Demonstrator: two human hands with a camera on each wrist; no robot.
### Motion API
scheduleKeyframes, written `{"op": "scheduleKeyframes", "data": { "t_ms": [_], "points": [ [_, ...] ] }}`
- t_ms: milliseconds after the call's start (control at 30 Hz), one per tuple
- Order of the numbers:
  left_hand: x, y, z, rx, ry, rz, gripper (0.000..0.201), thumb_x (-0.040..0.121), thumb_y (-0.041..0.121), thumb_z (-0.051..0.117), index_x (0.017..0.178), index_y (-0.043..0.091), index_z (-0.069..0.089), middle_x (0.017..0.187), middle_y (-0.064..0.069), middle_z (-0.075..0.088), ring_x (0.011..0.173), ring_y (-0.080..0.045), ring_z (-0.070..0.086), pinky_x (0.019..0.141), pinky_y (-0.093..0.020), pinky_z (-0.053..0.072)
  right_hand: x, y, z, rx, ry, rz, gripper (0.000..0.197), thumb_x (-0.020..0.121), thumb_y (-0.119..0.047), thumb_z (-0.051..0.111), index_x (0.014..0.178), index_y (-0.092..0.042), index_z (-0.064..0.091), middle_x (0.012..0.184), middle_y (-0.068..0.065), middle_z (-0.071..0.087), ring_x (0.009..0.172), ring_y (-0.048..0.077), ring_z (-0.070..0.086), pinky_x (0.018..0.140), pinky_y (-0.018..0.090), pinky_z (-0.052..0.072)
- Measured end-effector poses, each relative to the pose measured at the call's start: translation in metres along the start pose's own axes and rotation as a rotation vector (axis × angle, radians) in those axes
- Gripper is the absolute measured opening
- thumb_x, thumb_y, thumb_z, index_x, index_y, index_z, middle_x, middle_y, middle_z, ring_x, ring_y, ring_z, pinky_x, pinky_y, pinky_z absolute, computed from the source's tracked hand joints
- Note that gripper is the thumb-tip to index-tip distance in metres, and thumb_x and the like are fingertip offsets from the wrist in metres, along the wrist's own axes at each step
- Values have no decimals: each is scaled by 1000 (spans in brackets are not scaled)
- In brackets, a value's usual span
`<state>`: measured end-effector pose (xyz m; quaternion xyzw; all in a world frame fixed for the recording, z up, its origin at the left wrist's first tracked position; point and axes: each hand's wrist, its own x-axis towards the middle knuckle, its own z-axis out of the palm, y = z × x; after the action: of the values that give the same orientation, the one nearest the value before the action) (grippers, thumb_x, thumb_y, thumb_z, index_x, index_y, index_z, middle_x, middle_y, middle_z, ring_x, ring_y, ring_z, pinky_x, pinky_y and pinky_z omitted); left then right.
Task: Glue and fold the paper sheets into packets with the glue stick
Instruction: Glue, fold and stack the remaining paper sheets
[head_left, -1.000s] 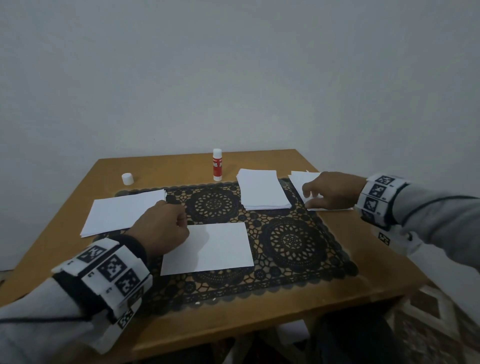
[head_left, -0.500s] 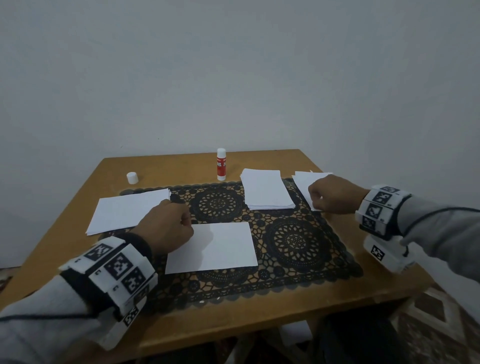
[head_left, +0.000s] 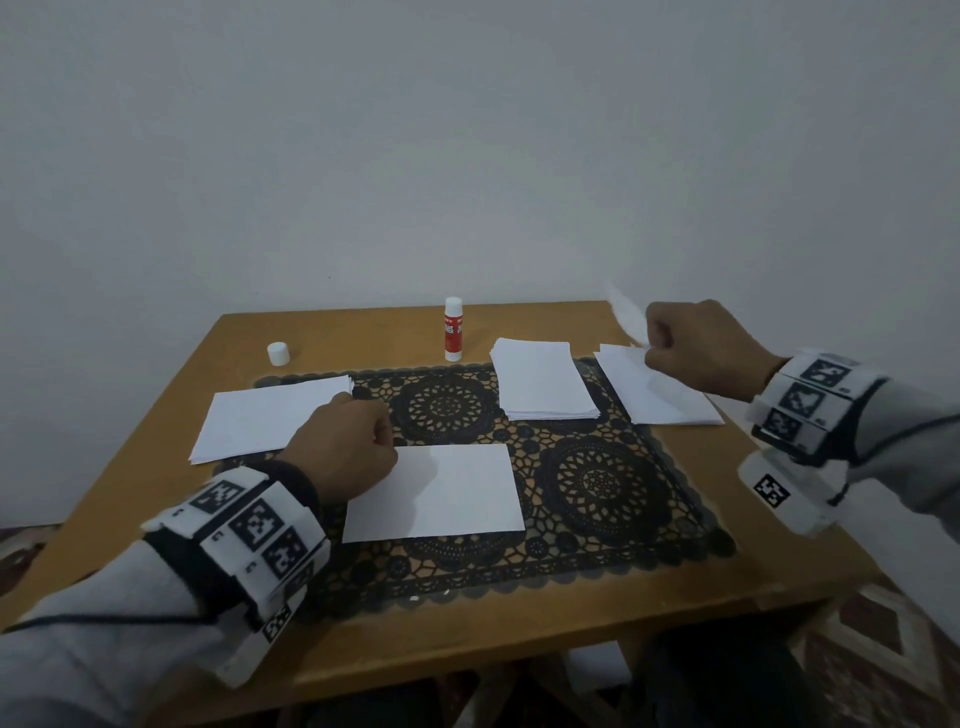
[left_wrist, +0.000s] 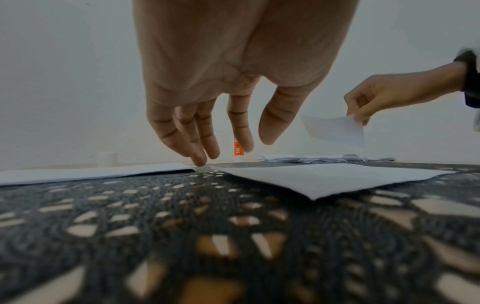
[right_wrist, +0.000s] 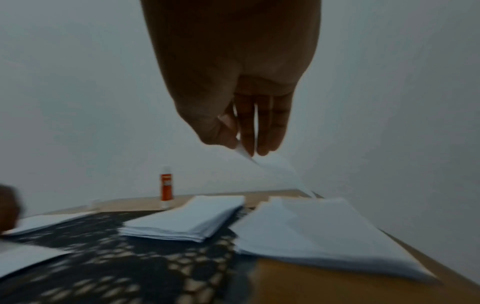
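Observation:
My right hand (head_left: 698, 353) is raised above the right paper pile (head_left: 660, 389) and pinches one small white sheet (left_wrist: 335, 130) between thumb and fingers (right_wrist: 249, 142); the sheet (head_left: 626, 312) hangs in the air. My left hand (head_left: 345, 447) hovers over the lace mat, its fingers (left_wrist: 200, 144) loosely curled downward and holding nothing, fingertips near the corner of the left sheet (head_left: 270, 418). A single white sheet (head_left: 441, 491) lies flat on the mat in front of me. The uncapped red glue stick (head_left: 453, 330) stands upright at the back, its white cap (head_left: 278, 354) further left.
A wooden table (head_left: 545, 634) carries a dark lace mat (head_left: 602, 483). A neat stack of small sheets (head_left: 543, 379) sits at the mat's back right, between the glue stick and the right pile. A plain wall rises close behind and to the right.
My right hand has risen from the right pile, lifting one sheet clear of it. The left hand has stayed beside the middle sheet.

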<state>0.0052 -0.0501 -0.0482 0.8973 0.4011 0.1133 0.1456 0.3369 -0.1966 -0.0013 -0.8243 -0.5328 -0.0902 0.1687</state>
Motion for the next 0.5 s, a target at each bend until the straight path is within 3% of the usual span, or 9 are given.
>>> {"op": "scheduleKeyframes", "data": {
  "t_ms": [100, 200, 267, 367, 500],
  "points": [
    [-1, 5, -2, -31, 24, -1, 6, 90, 17, 58, 92, 20, 53, 95, 1, 51, 86, -15, 50, 62, -20, 33, -13, -31, -14, 151, 40, -163, 18, 77, -7, 69, 69, -10, 54, 66, 8, 62, 65, 27, 59, 62, 37, 47],
    [-3, 9, -5, -132, 91, 50, 19, 93, 17, 54, 111, 16, 49, 105, 2, 52, 94, -14, 49, 74, -20, 36, -26, -68, -37, 520, -1, -158, 14, 79, 5, 68, 72, 2, 56, 65, 26, 62, 57, 26, 58, 58, 23, 50],
    [-6, 12, -8, -271, 128, 102, 23, 99, 20, 44, 122, 14, 45, 107, 2, 53, 97, -15, 51, 73, -22, 37, -32, -86, -45, 834, -71, -108, 12, 83, 11, 64, 75, 9, 54, 67, 27, 64, 59, 27, 65, 60, 23, 55],
    [-12, 17, -13, -470, 176, 144, 25, 103, 29, 31, 112, 14, 48, 90, 5, 57, 85, -15, 53, 68, -26, 37, -30, -99, -37, 1040, -178, 10, 15, 85, 12, 60, 74, 2, 54, 70, 20, 64, 62, 25, 66, 62, 30, 59],
    [-14, 14, -13, -565, 210, 169, 28, 102, 33, 34, 101, 10, 49, 84, 2, 57, 79, -15, 53, 69, -32, 40, -25, -99, -13, 1117, -318, 130, 19, 85, 9, 59, 72, -3, 52, 68, 15, 64, 63, 25, 63, 62, 34, 58]
  ]
}}
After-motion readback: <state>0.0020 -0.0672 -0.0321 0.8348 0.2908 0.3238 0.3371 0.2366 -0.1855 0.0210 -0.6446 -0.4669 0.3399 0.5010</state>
